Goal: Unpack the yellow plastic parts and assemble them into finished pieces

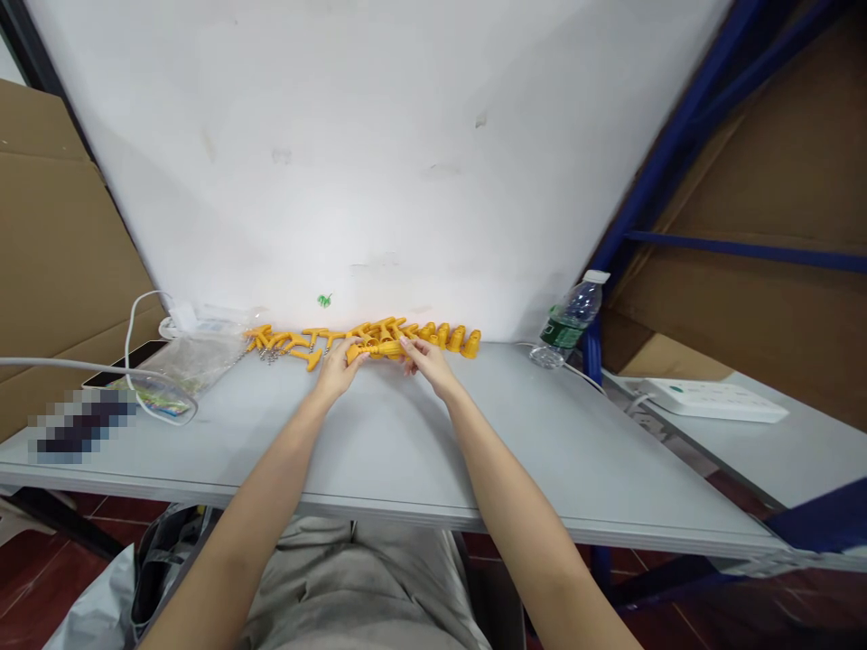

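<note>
Between my two hands, just above the back of the grey table, lies a yellow plastic corkscrew (385,348), held sideways. My left hand (337,368) is closed on its left end, where a T-shaped handle seems to show. Fingers of my right hand (428,363) pinch the ribbed right end. Exactly how its parts fit together is too small to tell. Several yellow T-handles (308,358) with metal spirals lie in a pile to the left and behind my hands. Yellow bell-shaped bodies (472,344) stand in rows to the right.
A plastic bottle (567,323) leans at the right by a blue frame post. Left are a clear plastic bag (203,366), a white cable (128,348) and a dark phone-like slab (112,377). A white panel (406,181) rises behind; a power strip (711,400) sits far right.
</note>
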Demonstrator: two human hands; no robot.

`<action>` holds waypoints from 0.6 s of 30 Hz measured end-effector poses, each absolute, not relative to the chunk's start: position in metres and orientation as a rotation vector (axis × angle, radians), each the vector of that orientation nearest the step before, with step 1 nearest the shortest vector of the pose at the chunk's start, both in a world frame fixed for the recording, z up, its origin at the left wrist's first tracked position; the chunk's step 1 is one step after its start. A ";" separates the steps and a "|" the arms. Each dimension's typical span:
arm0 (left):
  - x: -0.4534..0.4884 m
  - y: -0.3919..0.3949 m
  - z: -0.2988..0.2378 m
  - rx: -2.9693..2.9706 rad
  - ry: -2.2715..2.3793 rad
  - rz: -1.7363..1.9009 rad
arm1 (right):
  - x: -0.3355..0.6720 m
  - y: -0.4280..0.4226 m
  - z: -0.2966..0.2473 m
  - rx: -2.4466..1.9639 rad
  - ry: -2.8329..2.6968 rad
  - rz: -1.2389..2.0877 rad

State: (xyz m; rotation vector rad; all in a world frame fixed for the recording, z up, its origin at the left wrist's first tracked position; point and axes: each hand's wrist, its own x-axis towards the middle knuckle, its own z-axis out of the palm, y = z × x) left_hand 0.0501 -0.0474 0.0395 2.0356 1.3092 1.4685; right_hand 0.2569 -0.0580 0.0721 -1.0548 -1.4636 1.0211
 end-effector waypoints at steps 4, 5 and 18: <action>0.049 -0.049 0.042 2.020 1.335 1.447 | 0.261 -0.060 0.075 -0.977 -1.486 1.105; 0.048 -0.050 0.043 2.019 1.336 1.447 | 0.262 -0.061 0.076 -0.968 -1.492 1.114; 0.052 -0.059 0.051 2.035 1.270 1.512 | 0.251 -0.063 0.072 -1.128 -1.419 0.984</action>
